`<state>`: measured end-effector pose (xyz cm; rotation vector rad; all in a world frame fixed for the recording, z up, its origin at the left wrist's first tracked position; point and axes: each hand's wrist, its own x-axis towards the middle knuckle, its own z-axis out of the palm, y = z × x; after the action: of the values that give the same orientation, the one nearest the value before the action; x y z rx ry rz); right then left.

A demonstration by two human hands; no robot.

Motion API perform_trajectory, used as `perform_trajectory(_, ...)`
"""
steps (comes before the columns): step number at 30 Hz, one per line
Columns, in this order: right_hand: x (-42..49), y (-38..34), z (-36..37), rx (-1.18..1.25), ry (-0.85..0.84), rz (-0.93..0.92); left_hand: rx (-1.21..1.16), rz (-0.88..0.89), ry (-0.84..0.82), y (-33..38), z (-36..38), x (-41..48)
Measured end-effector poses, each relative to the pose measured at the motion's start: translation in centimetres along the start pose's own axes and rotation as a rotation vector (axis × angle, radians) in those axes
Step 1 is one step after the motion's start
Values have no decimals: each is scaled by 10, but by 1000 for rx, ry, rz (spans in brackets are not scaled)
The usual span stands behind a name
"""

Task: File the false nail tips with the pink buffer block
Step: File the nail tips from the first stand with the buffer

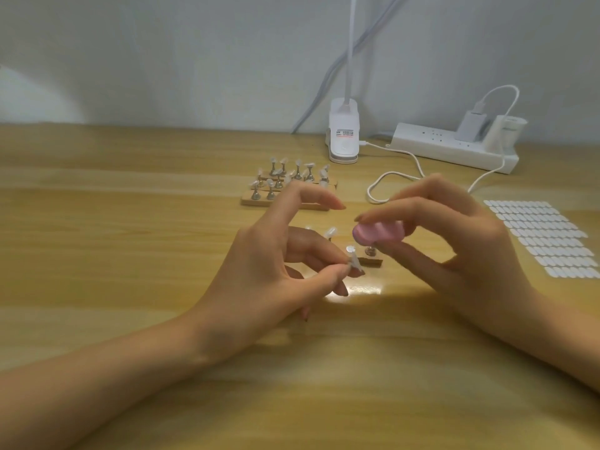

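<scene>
On the wooden table (130,222) the left hand (276,271) is raised near the centre. Its thumb and a curled finger pinch the stem of a small stand just below the false nail tip (351,251) it carries. The index finger (311,198) arches up and forward, spread well away from the pinch and touching nothing. The remaining fingers curl down towards the table.

Behind this hand are wooden racks (289,190) with many more nail tips on metal pegs. Below the hands lies a short wooden strip (371,263) with another peg (370,251) on it.

Just above and right of the held tip is the pink buffer block (378,233). The right hand (454,248) grips it, with the fingers pressed along its top and the thumb beneath. The block's left end is very close to the tip; whether they touch cannot be told.

Further back stand a white clip lamp base (343,134) and a white power strip (454,147), with a white cable (406,177) looping across the table. At the far right lies a sheet of small white tabs (545,238).
</scene>
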<state>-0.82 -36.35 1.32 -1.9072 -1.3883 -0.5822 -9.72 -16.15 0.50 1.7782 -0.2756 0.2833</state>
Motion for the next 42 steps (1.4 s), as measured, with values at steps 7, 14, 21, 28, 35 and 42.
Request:
perform_trajectory(7, 0, 3, -1, -8, 0, 41, -6, 2, 7, 1, 0, 0)
perform_trajectory(14, -1, 2, 0, 7, 11, 63, -2, 12, -4, 1, 0, -1)
perform_trajectory(21, -2, 1, 1, 33, -8, 61, -12, 20, -7, 0, 0, 0)
perform_trajectory(28, -2, -1, 3, 39, -36, 37, -38, 2, -17, -1, 0, 1)
perform_trajectory(35, -5, -5, 7, 76, -100, -8, -35, -11, -17, -2, -1, 2)
perform_trajectory(42, -4, -4, 5, 65, -74, -19, -43, -3, -29, -2, -1, 2)
